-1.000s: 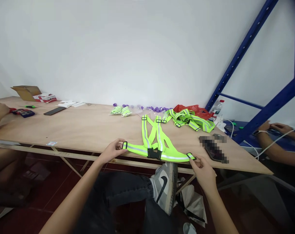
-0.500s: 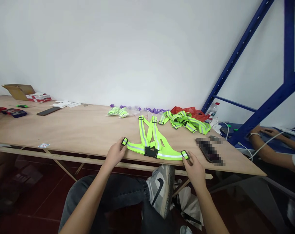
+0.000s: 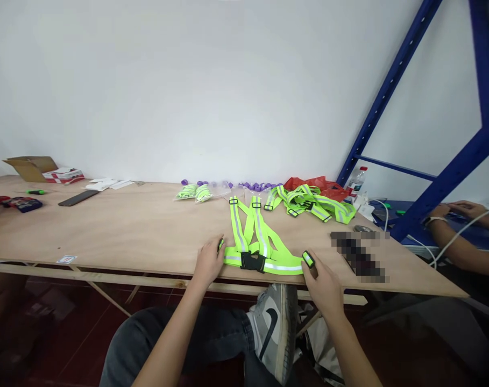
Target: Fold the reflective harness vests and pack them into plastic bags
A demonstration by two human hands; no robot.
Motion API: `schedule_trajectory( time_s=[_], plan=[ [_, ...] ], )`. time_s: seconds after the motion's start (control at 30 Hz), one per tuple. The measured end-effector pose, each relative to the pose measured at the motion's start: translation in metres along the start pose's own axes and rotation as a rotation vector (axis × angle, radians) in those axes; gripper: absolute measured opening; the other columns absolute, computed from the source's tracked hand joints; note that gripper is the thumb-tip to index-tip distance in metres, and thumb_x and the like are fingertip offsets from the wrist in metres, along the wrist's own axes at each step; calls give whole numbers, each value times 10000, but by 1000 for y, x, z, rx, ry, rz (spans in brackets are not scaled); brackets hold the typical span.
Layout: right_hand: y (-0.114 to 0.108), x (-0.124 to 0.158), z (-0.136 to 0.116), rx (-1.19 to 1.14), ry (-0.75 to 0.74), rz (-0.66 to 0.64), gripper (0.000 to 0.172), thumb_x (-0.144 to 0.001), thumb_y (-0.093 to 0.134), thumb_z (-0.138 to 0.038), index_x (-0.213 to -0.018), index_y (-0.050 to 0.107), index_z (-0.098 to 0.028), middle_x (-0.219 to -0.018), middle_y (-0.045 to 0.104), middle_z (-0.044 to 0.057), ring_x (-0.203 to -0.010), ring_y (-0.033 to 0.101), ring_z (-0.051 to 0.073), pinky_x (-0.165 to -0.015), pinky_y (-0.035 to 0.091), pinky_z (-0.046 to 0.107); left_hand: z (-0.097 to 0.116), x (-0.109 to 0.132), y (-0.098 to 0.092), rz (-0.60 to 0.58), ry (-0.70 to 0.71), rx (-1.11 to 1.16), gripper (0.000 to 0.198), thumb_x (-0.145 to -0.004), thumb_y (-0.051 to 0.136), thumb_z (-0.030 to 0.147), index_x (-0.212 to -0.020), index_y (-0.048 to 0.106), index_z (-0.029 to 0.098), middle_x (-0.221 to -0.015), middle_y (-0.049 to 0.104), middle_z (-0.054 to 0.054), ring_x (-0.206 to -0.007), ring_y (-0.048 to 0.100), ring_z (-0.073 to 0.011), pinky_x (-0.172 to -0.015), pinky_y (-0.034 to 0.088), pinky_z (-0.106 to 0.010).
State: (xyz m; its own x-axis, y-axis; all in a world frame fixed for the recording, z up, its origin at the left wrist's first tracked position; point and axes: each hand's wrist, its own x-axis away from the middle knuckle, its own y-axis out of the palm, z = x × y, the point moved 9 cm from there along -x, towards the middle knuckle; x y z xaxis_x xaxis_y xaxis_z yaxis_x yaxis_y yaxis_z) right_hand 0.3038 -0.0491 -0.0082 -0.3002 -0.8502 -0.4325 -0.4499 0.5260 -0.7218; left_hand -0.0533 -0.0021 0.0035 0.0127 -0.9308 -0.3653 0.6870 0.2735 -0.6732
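Head view: near the front edge of the table (image 3: pixel 147 231), the reflective harness (image 3: pixel 262 236) is spread, its two lower ends being pinched by the left hand (image 3: pixel 209 260) and the right hand (image 3: pixel 325 285). If it is pulled too strongly, the black buckle (image 3: pixel 252 262) may be drawn over this edge. Toward the back edge, the heaped harness (image 3: pixel 320 202) may be caught, because it lies so near. Compared with the earlier frame, the left hand is placed closer to the buckle.
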Motion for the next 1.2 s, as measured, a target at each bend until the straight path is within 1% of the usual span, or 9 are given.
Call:
schedule_trajectory(
  time_s=[0.13,0.27,0.37,0.43,0.6,0.8,0.93,1.07,1.2],
  plan=[
    [2,-4,4,-11,14,-17,650,-886,380,-557,-1323,645,-155,-1145,735,156,-1052,669,342,-887,500,428,-7,-1,-2,50,-38,122,389,-979,464,383,-1214,673,154,-1218,695,-172,-1157,637,-347,-1010,454,-489],
    [-1,-6,8,-11,120,12,629,-885,371,-596,-1194,717,-170,-990,754,165,-943,686,344,-776,507,401,-21,-2,1,123,-229,611,501,-922,547,580,-1014,732,123,-1047,747,-181,-1066,692,-335,-961,512,-458],
    [-2,-7,2,-26,133,25,668,-883,390,-612,-1339,630,-187,-1036,750,152,-918,689,335,-728,500,380,-20,0,15,170,-363,1011,626,-851,603,679,-993,720,81,-933,756,-187,-957,728,-321,-880,560,-442],
    [0,-9,-2,-23,126,-2,708,-878,412,-616,-1435,542,-199,-1019,754,141,-882,693,331,-696,496,374,-17,3,21,228,-412,1159,660,-827,624,696,-1037,697,74,-904,756,-179,-908,738,-302,-836,574,-424],
    [6,-13,-1,-25,104,-60,658,-904,374,-585,-1421,562,-223,-1026,755,139,-896,698,339,-719,507,395,-1,3,20,241,-327,1106,646,-733,761,613,-1122,628,115,-850,753,-108,-808,731,-251,-706,565,-327],
    [16,-15,-4,-80,-49,-182,633,-891,405,-424,-1482,484,-210,-1220,708,120,-1116,657,323,-896,516,427,0,2,14,244,-341,1049,660,-763,705,665,-1127,624,121,-790,737,-97,-716,716,-236,-647,554,-316],
    [17,-16,1,-177,2,-226,621,-916,387,-479,-1446,521,-185,-1314,667,122,-1221,612,302,-970,495,405,-5,3,14,290,-426,1207,600,-851,649,625,-1179,614,124,-857,748,-129,-803,732,-251,-740,572,-353],
    [13,-17,11,-173,140,-193,640,-906,394,-557,-1383,589,-177,-1316,666,137,-1207,614,329,-925,502,395,-12,10,14,382,-565,1417,420,-1023,439,493,-1159,612,135,-938,738,-147,-890,725,-227,-795,570,-350],
    [10,-17,13,-56,198,-224,621,-935,362,-552,-1335,636,-164,-1227,703,182,-1146,639,344,-855,491,373,-17,20,20,466,-745,1648,438,-1077,269,432,-1066,617,167,-1080,696,-129,-917,702,-181,-790,570,-325]
  ],
)
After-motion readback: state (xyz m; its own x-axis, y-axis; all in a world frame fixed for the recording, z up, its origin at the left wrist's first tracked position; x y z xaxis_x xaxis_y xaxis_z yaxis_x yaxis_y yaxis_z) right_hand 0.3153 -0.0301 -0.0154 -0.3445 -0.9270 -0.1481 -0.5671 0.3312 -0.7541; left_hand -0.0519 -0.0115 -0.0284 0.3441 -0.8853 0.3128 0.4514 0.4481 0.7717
